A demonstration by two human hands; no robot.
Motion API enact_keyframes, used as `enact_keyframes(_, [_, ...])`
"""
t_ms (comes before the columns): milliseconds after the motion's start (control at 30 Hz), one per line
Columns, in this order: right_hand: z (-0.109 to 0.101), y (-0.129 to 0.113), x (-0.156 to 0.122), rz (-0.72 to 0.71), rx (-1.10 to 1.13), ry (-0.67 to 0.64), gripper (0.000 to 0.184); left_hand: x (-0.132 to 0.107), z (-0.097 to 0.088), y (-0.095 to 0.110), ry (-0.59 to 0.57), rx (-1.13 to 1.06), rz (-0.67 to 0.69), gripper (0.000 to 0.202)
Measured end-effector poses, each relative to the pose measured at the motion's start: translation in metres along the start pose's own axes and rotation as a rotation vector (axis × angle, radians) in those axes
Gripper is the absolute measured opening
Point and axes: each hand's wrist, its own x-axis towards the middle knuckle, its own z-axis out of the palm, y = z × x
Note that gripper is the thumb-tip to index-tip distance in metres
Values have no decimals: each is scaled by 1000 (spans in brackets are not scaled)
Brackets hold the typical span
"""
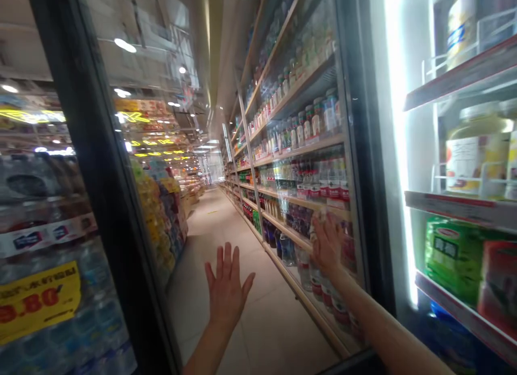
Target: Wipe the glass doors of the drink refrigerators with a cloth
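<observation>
A glass cooler door (250, 289) with a dark frame stands swung open in front of me. My left hand (226, 289) is raised at the lower middle of the pane, palm toward it, fingers spread and nothing in it. Farther right, my right hand (329, 245) is pressed against the glass near the door's right frame. Under its palm and fingers shows a pale, crumpled cloth (313, 232), mostly covered by the hand. Motion blur softens the right fingers.
Lit cooler shelves at the right hold bottled drinks (464, 154) and a green pack (452, 256). Bottled water packs with a yellow price sign (40, 302) stand at left. Through the glass show a store aisle (205, 213) and long shelves of bottles (319, 178).
</observation>
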Motion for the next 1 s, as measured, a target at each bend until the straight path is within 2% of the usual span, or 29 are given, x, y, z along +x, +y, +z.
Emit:
enact_keyframes(67, [3, -8, 6, 40, 2, 41, 61, 0, 0, 0, -2, 4, -2, 69])
enact_keyframes(167, [4, -21, 7, -184, 60, -79, 59, -1, 0, -1, -7, 2, -9, 67])
enact_keyframes(233, [3, -18, 9, -280, 69, -134, 59, -1, 0, -1, -1, -7, -4, 67])
enact_keyframes(300, [1, -5, 15, -182, 29, -73, 59, -2, 0, -1, 3, -17, 0, 66])
enact_keyframes(367, [1, 8, 24, 19, -23, 55, 60, -1, 0, -1, 4, -24, -10, 66])
enact_keyframes(433, [2, 8, 28, 149, -48, 127, 60, -1, 0, 0, 5, -31, -23, 66])
enact_keyframes(467, [3, 3, 28, 148, -43, 115, 60, -1, 0, 0, 5, -33, -27, 65])
enact_keyframes(500, [4, -3, 25, 91, -25, 67, 61, -1, 0, 1, 3, -33, -30, 65])
enact_keyframes(600, [4, -20, 14, -243, 60, -123, 60, -1, 0, 1, -12, -27, -35, 65])
enact_keyframes(633, [4, -20, 13, -316, 77, -151, 60, -1, 0, 1, -18, -25, -37, 65])
enact_keyframes(667, [3, -17, 13, -327, 79, -148, 60, -1, -1, 1, -24, -24, -36, 65])
enact_keyframes(700, [3, -12, 16, -276, 66, -112, 60, -1, -1, 1, -28, -24, -34, 65])
enact_keyframes(800, [3, -1, 31, 20, -5, 58, 60, -1, -2, 2, -25, -31, -31, 66])
enact_keyframes(867, [5, -10, 35, 74, -19, 78, 58, -1, -2, 3, -25, -32, -35, 65])
enact_keyframes(900, [6, -18, 35, 12, -4, 43, 57, -1, -3, 3, -29, -30, -40, 65])
enact_keyframes(1000, [7, -42, 26, -339, 87, -131, 53, -1, -3, 3, -38, -23, -43, 64])
